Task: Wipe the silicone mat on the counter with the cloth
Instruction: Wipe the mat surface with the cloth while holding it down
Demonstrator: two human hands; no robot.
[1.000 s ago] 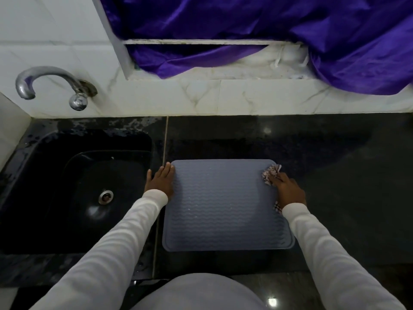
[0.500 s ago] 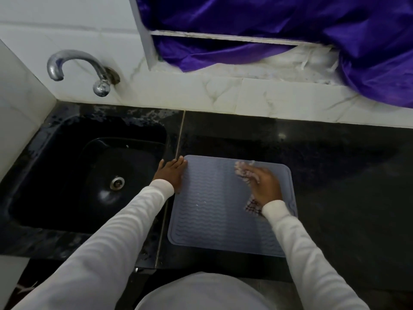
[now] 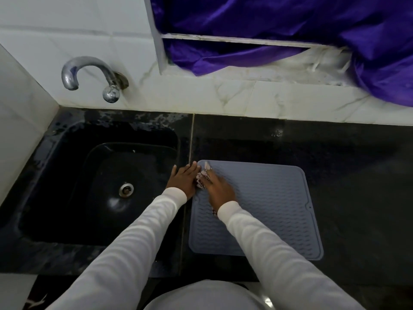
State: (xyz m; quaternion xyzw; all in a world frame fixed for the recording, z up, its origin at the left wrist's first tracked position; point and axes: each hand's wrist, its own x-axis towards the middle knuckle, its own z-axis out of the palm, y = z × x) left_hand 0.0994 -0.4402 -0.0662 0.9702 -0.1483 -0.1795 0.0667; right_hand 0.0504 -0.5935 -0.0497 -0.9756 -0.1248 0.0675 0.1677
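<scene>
where the right hand (image 3: 220,189) was mid-mat, cloth (image 3: 203,176) now pressed flat-fingered at mat (image 3: 268,209) far-left corner, left hand (image 3: 183,180) flat alongside

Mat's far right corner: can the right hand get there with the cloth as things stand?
Probably yes. The right hand presses the cloth near the left hand; the mat between it and that corner lies bare, nothing standing in the way.
</scene>
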